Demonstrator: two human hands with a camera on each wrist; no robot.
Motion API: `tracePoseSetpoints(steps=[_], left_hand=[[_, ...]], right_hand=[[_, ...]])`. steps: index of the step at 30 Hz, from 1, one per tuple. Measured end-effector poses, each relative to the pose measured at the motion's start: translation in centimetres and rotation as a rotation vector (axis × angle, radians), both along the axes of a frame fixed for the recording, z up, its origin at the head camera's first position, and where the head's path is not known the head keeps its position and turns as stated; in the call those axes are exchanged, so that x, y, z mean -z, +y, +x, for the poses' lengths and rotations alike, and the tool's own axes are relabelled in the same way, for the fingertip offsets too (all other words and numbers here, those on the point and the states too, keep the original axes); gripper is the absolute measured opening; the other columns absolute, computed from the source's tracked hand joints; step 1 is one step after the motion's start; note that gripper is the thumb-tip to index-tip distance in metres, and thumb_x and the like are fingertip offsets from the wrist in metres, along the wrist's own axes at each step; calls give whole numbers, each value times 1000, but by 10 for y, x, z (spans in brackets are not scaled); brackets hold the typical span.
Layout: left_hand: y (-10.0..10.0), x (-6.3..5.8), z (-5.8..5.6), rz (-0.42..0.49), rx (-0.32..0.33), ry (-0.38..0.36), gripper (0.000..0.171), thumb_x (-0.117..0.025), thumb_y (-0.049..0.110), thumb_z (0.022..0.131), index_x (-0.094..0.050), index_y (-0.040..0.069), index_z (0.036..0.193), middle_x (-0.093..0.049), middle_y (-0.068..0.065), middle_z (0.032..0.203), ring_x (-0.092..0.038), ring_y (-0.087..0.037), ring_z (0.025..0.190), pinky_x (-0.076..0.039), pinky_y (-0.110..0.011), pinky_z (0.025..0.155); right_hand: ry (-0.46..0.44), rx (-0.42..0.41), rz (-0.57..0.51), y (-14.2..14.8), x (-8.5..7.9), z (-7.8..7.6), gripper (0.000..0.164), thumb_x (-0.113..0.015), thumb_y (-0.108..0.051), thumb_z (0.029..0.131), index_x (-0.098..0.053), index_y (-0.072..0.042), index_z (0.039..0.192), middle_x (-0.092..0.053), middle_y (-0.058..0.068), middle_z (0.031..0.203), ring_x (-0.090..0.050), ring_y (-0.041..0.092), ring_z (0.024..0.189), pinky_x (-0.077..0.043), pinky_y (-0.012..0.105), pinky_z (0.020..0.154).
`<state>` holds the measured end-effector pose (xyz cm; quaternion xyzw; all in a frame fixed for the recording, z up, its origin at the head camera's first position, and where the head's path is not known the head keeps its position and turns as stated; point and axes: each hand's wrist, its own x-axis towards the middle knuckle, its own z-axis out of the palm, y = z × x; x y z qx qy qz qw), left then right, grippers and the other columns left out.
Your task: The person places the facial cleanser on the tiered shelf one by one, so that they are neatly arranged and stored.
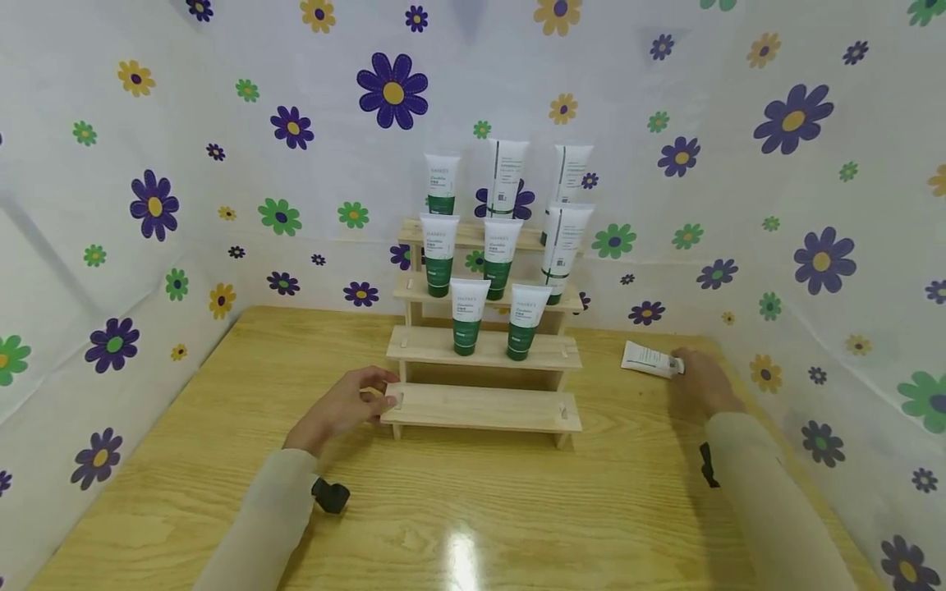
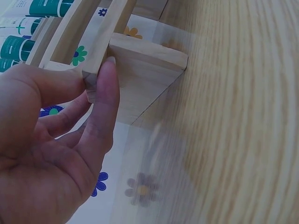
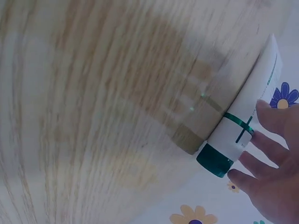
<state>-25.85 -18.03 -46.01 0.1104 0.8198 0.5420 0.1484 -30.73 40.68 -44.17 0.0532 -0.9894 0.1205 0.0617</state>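
Observation:
A stepped wooden rack [image 1: 480, 408] stands on the table. My left hand [image 1: 351, 402] pinches the left end of its lowest shelf; the left wrist view shows thumb and index finger [image 2: 103, 100] on the shelf's corner. White and green cosmetic tubes, such as this tube [image 1: 468, 316], stand upright on the upper three tiers. At the right, another white tube [image 1: 646, 359] with a green cap [image 3: 215, 160] lies on its side on the table. My right hand [image 1: 698, 377] is beside it, fingertips along its edge near the cap, apparently touching it.
The wooden table [image 1: 473, 509] reaches to a flower-printed cloth [image 1: 310, 164] behind and on both sides. The rack's lowest shelf bears no tubes. The lying tube is close to the right rear corner of the table.

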Motion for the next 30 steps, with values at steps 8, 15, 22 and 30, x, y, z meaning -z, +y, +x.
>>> tracePoseSetpoints(steps=[8,15,22,30], left_hand=[[0,0,1,-14,-1,1,38,-63,11,103,-55,1,139,-59,-21,123,-66,-18,90,-63,-36,79],[1,1,0,-2,6,13,38,-62,9,103,-54,-1,139,-58,-22,123,-65,-17,88,-63,-34,77],[0,1,-1,-6,5,10,40,-61,10,104,-53,-1,141,-58,-22,124,-66,-18,89,-63,-36,78],[1,0,1,0,6,11,40,-62,10,103,-54,-1,140,-57,-22,124,-65,-17,88,-63,-37,77]], right_hand=[[-46,-6,-6,1,1,3,31,-69,1,93,-61,18,118,-62,41,114,-62,53,102,-54,62,88],[-105,-14,-1,-3,-10,7,48,-84,-5,79,-63,17,116,-67,38,110,-65,47,93,-55,59,82],[-182,7,57,-8,-16,8,55,-87,-13,77,-63,12,121,-65,36,118,-65,46,96,-56,54,79],[-237,31,66,-10,-24,10,53,-87,-17,78,-64,8,119,-66,34,119,-66,40,89,-55,46,68]])
